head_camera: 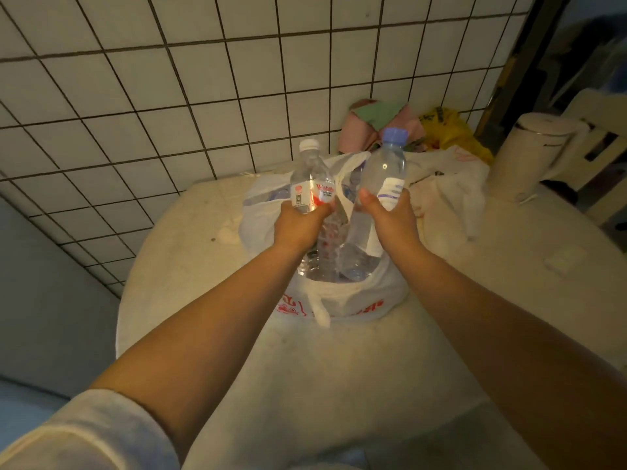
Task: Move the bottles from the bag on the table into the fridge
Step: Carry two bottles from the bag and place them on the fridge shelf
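Bottles (339, 266) in white bag (356, 300)

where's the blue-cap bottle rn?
Head view, just right of centre: the blue-cap bottle is held upright in the right hand, above the open white bag, beside the white-cap bottle.

Red-and-white labelled bottle (312, 184), blue-capped clear bottle (385, 174), white red-printed bag (339, 300), white gridded tile wall (203, 79)

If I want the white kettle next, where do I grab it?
Probably by the kettle's upper body, coming from its left, table-side. It stands upright at the table's far right, and its handle isn't clearly visible. Both hands already hold bottles, so free one first.
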